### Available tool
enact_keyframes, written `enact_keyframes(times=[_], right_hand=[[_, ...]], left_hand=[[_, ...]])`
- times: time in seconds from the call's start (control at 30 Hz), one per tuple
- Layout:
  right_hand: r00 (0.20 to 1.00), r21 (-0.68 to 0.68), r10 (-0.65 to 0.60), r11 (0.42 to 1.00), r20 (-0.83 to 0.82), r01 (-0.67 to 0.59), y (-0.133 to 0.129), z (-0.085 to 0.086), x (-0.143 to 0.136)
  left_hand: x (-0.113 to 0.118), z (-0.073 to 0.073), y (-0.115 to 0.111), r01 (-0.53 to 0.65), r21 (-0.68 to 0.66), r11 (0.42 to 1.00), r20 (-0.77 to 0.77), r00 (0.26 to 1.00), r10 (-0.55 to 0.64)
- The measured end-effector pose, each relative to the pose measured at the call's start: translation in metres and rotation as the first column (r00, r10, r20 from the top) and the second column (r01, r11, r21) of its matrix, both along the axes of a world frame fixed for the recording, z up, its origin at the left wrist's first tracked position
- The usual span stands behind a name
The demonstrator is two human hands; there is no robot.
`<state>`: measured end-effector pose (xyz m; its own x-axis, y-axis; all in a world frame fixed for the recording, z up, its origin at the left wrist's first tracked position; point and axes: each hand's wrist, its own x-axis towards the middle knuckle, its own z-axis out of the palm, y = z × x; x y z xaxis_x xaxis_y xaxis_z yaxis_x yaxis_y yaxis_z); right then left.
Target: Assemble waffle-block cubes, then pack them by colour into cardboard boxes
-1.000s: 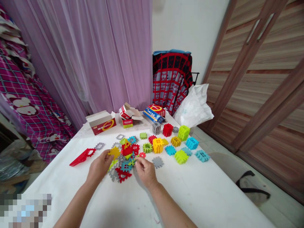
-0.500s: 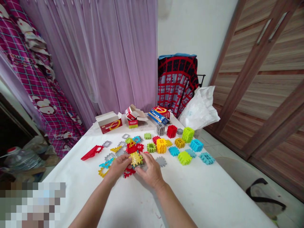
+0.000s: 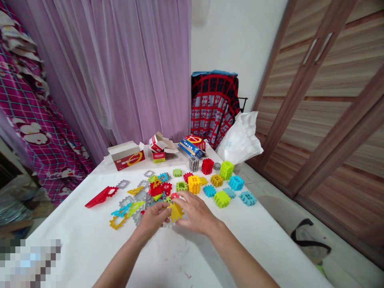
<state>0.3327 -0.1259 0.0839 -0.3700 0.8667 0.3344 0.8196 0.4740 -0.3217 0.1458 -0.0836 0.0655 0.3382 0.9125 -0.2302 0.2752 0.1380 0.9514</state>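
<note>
Near the middle of the table, a yellow notched building tile (image 3: 175,212) is held between both hands. My left hand (image 3: 153,218) pinches its left edge between thumb and fingers. My right hand (image 3: 196,211) curves around the tile's right side and top, its fingers closed on it. Just beyond the hands lies a loose heap of flat building pieces, among them a red plate (image 3: 156,190) and grey toothed frames (image 3: 140,195). A yellow frame (image 3: 118,221) and a lime piece (image 3: 136,208) lie left of my left hand.
Assembled cubes, including a yellow cube (image 3: 194,185), a red cube (image 3: 207,166) and a lime cube (image 3: 227,171), stand on the right of the white table (image 3: 168,264). Cartons, one red and white (image 3: 129,161), line the back edge, with a white bag (image 3: 240,140) at the far right corner.
The yellow tile has been turned and brought slightly nearer to me, still in both hands. My right hand has spread further over it. The camera's view has shifted to the right.
</note>
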Motion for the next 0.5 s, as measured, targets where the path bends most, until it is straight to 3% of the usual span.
enact_keyframes(times=[0.17,0.27,0.4,0.5], right_hand=[[0.998,-0.025,-0.068,0.997,-0.001,0.068,-0.015,0.001,0.034],[0.977,-0.003,-0.215,0.977,0.005,0.215,-0.011,0.012,0.084],[0.905,0.05,-0.4,0.916,0.144,0.397,0.021,0.034,0.149],[0.872,0.017,-0.384,0.917,0.302,0.398,0.055,0.044,0.163]], left_hand=[[0.008,0.006,-0.006,0.076,0.048,0.996,-0.088,0.994,-0.071],[-0.005,0.006,-0.003,0.004,0.257,0.966,-0.175,0.984,0.042],[-0.051,-0.014,0.006,-0.139,0.603,0.785,-0.288,0.88,0.377],[-0.095,-0.037,0.017,-0.175,0.759,0.627,-0.291,0.77,0.568]])
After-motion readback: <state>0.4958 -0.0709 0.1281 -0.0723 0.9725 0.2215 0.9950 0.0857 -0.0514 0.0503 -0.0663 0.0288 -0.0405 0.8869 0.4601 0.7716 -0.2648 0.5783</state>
